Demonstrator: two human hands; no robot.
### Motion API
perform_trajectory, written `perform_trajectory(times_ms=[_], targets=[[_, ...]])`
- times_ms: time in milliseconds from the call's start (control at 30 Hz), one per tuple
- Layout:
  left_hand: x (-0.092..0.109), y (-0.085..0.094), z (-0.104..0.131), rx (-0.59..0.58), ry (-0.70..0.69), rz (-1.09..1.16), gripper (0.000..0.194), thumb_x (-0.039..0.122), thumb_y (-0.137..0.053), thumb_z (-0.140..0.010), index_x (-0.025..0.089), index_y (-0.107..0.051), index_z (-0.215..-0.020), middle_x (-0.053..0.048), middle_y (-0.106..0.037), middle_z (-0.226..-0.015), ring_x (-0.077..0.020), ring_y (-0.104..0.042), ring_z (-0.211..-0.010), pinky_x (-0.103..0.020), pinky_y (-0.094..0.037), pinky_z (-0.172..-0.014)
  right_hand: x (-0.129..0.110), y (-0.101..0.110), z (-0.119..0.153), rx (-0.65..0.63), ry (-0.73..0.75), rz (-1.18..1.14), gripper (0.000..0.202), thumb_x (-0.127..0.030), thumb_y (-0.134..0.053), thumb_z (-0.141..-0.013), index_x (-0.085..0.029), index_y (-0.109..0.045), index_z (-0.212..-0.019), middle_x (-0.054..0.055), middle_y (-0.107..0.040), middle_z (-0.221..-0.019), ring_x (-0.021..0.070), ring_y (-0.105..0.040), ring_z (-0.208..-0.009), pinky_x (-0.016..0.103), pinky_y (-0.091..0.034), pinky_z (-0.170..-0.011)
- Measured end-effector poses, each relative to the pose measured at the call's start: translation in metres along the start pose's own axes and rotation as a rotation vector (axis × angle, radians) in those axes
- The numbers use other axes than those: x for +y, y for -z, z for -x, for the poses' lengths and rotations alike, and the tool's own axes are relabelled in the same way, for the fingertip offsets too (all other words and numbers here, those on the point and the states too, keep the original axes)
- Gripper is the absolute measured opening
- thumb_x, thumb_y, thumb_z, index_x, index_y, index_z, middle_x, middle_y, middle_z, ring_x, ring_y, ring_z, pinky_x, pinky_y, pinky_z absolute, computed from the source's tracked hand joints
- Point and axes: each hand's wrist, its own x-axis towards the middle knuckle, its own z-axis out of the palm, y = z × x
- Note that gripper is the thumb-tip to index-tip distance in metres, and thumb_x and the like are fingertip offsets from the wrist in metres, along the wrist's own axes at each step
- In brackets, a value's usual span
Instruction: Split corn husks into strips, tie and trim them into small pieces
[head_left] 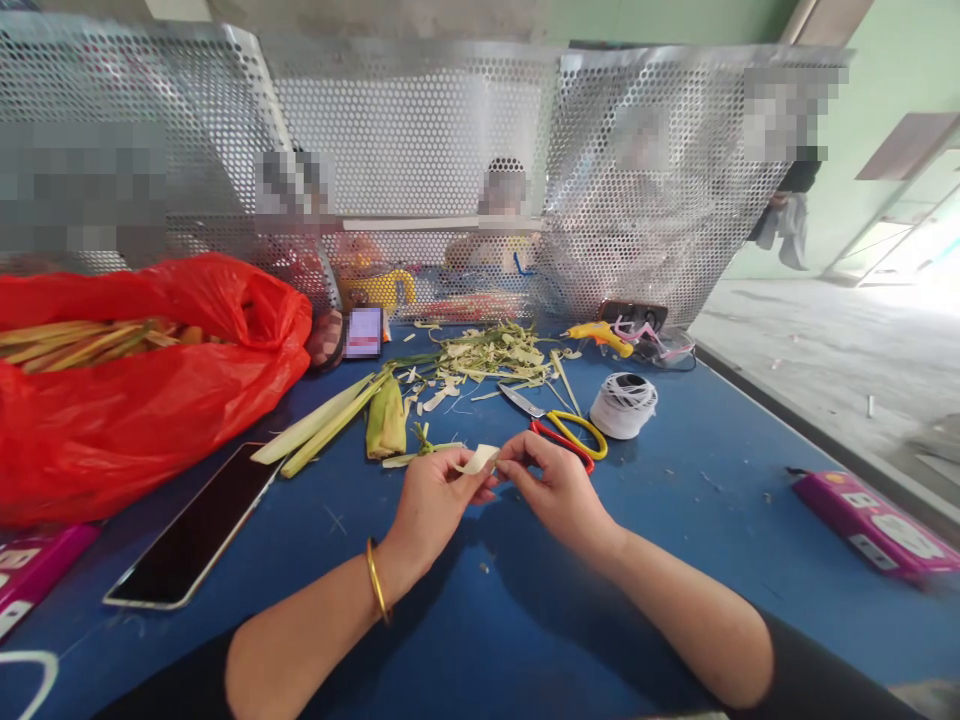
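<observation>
Above the blue table, my left hand (439,500) pinches a small pale strip of plant husk (480,459) between thumb and fingers. My right hand (551,485) meets it from the right, its fingertips pinched at the strip's end. Just beyond the right hand lie scissors (581,435) with one red and one yellow handle, blades pointing away to the left. A white spool of thread (624,405) stands to their right. Behind my left hand are a green husk piece (386,420) and long pale stalks (322,425).
Plant scraps (495,355) are heaped at the back. A red plastic bag (150,400) of stalks and a tablet (199,525) lie left. A yellow glue gun (600,335), glasses (664,343) and a purple packet (874,525) lie right. Perforated metal panels (420,130) close the far edge; people sit beyond.
</observation>
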Motion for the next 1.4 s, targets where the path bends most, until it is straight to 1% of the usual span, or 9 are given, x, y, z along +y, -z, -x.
perform_trajectory(times_ms=[100, 167, 333, 467, 567, 767, 967, 1167, 1400], targets=[[-0.0003, 0.0010, -0.0003, -0.007, 0.040, 0.021, 0.009, 0.025, -0.072, -0.066, 0.016, -0.071, -0.067, 0.000, -0.068, -0.057, -0.0127, -0.061, -0.051, -0.022, -0.050, -0.054, 0.0013, -0.0011, -0.0008, 0.025, -0.009, -0.061, 0.006, -0.023, -0.053, -0.081, -0.019, -0.056, -0.082, -0.001, -0.060, -0.069, 0.0130, -0.054, -0.064, 0.026, -0.042, -0.061], [-0.0004, 0.0019, -0.0005, -0.023, 0.051, 0.035, 0.008, 0.023, -0.071, -0.067, 0.015, -0.072, -0.067, 0.000, -0.068, -0.057, -0.0121, -0.061, -0.051, -0.022, -0.050, -0.054, 0.0023, -0.0017, -0.0015, 0.020, -0.026, -0.118, 0.011, -0.025, -0.055, -0.080, -0.019, -0.057, -0.088, -0.002, -0.060, -0.069, 0.0125, -0.054, -0.064, 0.025, -0.042, -0.061], [0.0021, 0.0022, -0.0004, -0.056, 0.070, 0.038, 0.009, 0.022, -0.069, -0.068, 0.015, -0.074, -0.069, -0.002, -0.069, -0.059, -0.0115, -0.062, -0.053, -0.020, -0.050, -0.055, 0.0036, -0.0016, -0.0030, 0.008, -0.064, -0.156, 0.010, -0.027, -0.055, -0.079, -0.018, -0.055, -0.073, -0.003, -0.055, -0.065, 0.0110, -0.049, -0.062, 0.023, -0.040, -0.058], [0.0038, -0.0002, 0.0000, -0.074, 0.072, 0.020, 0.009, 0.021, -0.074, -0.062, 0.016, -0.074, -0.069, -0.001, -0.070, -0.063, -0.0115, -0.062, -0.057, -0.020, -0.050, -0.058, 0.0042, -0.0015, -0.0030, 0.017, -0.092, -0.133, 0.009, -0.024, -0.055, -0.077, -0.018, -0.054, -0.070, -0.004, -0.054, -0.062, 0.0101, -0.047, -0.059, 0.023, -0.037, -0.055], [0.0038, -0.0021, 0.0001, -0.042, 0.086, -0.003, 0.008, 0.018, -0.076, -0.059, 0.016, -0.074, -0.066, 0.000, -0.069, -0.061, -0.0111, -0.060, -0.056, -0.020, -0.049, -0.058, 0.0054, -0.0017, -0.0028, 0.003, -0.101, -0.133, 0.008, -0.022, -0.055, -0.076, -0.018, -0.055, -0.070, -0.003, -0.054, -0.062, 0.0101, -0.047, -0.059, 0.023, -0.037, -0.055], [0.0013, -0.0007, -0.0011, -0.030, 0.058, 0.004, 0.010, 0.025, -0.074, -0.064, 0.017, -0.070, -0.067, 0.000, -0.070, -0.060, -0.0129, -0.061, -0.055, -0.022, -0.049, -0.056, 0.0079, -0.0025, -0.0034, 0.001, -0.120, -0.208, 0.011, -0.028, -0.057, -0.077, -0.018, -0.054, -0.072, -0.003, -0.056, -0.063, 0.0107, -0.049, -0.059, 0.024, -0.039, -0.056], [-0.0044, 0.0042, -0.0041, -0.049, -0.089, -0.154, 0.013, 0.030, -0.068, -0.069, 0.018, -0.071, -0.069, -0.002, -0.071, -0.066, -0.0153, -0.064, -0.060, -0.024, -0.050, -0.059, 0.0084, -0.0040, -0.0035, -0.011, -0.141, -0.260, 0.015, -0.031, -0.058, -0.077, -0.019, -0.054, -0.071, -0.002, -0.059, -0.064, 0.0119, -0.052, -0.061, 0.025, -0.041, -0.058], [-0.0020, 0.0020, -0.0025, -0.001, -0.002, -0.108, 0.007, 0.026, -0.066, -0.067, 0.019, -0.068, -0.066, 0.001, -0.068, -0.058, -0.0148, -0.062, -0.054, -0.025, -0.050, -0.056, 0.0104, -0.0050, -0.0029, -0.025, -0.165, -0.295, 0.015, -0.031, -0.060, -0.077, -0.019, -0.055, -0.071, -0.002, -0.059, -0.063, 0.0123, -0.055, -0.060, 0.026, -0.043, -0.059], [-0.0036, 0.0024, -0.0031, -0.018, -0.024, -0.150, 0.019, 0.037, -0.070, -0.064, 0.018, -0.069, -0.070, 0.000, -0.070, -0.066, -0.0160, -0.063, -0.064, -0.023, -0.047, -0.056, 0.0053, -0.0044, -0.0047, -0.024, -0.224, -0.430, 0.025, -0.040, -0.068, -0.071, -0.019, -0.056, -0.069, -0.001, -0.062, -0.062, 0.0137, -0.059, -0.061, 0.027, -0.047, -0.062]])
